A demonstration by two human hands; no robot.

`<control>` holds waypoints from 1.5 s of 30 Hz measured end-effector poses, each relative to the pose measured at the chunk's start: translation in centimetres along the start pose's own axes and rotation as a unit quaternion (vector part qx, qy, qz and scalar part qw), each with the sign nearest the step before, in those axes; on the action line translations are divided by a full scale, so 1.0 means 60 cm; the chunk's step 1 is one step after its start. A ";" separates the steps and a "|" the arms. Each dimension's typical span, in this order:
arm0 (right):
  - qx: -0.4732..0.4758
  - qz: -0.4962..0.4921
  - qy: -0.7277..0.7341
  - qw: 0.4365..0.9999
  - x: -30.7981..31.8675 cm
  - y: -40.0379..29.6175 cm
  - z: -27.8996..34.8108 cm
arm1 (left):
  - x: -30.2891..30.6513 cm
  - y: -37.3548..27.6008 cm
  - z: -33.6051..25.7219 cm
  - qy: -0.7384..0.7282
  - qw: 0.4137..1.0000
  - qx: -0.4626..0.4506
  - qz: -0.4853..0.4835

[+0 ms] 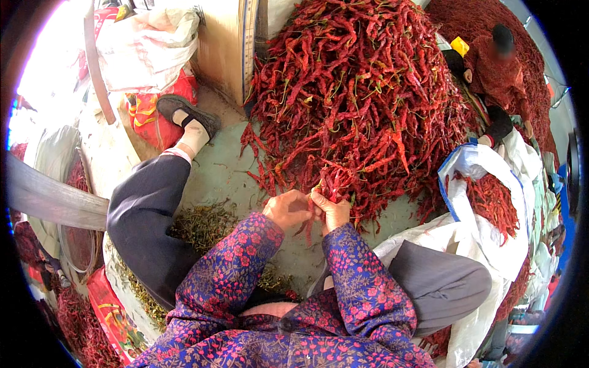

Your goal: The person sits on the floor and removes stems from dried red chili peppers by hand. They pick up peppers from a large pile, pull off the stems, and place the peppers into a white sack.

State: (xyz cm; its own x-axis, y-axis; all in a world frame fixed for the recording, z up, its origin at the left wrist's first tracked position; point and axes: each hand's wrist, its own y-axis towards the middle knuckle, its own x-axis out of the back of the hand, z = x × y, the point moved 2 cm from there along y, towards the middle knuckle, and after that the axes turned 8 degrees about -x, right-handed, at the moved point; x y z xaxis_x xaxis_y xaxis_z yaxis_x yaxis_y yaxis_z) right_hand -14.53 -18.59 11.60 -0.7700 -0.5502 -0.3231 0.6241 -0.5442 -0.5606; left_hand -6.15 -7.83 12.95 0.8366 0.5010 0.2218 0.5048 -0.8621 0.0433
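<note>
My right hand (335,212) holds a small bunch of dried red chili peppers (338,178), its thumb pressed on them near a green stem. A few more peppers hang below the fingers. My left hand (286,209) is close against the right one, fingers curved toward the thumb, tips at the bunch. Whether those tips pinch a stem is hidden. Just beyond both hands rises a large heap of dried red chili peppers (359,92), many with stems on. Loose stems (207,225) lie scattered on the floor (221,179) to the left, beside my bent leg.
At right, a white woven sack (483,158) with a blue edge holds red peppers. Another person (494,78) sits at the upper right by a further pepper heap (478,18). A wooden panel (223,46) stands at the back; filled bags (147,50) lean left of it.
</note>
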 end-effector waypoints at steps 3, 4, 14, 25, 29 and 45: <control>-0.004 -0.023 -0.043 0.999 -0.001 0.003 -0.001 | 0.014 -0.005 0.001 0.030 0.996 0.055 -0.069; -0.010 -0.027 -0.061 0.998 0.001 0.005 -0.001 | 0.013 -0.003 -0.001 0.024 0.996 0.055 -0.064; -0.018 0.066 -0.090 0.994 -0.002 0.004 0.001 | 0.018 -0.005 -0.005 0.029 0.994 -0.054 -0.086; -0.086 0.092 -0.073 0.989 -0.003 0.000 0.001 | 0.031 -0.002 -0.002 -0.211 0.968 0.098 -0.090; -0.085 0.127 -0.088 0.984 -0.009 -0.012 0.008 | 0.031 -0.004 0.003 -0.224 0.968 0.100 -0.043; 0.034 0.094 -0.241 0.965 -0.006 0.001 -0.042 | 0.024 -0.010 0.006 0.159 0.981 0.041 -0.100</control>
State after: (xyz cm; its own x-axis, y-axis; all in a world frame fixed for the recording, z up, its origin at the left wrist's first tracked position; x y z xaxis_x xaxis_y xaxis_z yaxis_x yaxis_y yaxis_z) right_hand -14.57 -16.84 9.80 -0.5004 -0.8657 -0.0124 0.7674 -0.4368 -0.4693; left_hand -5.20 -6.56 12.90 0.6177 0.5989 0.5096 0.6778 -0.7341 0.0412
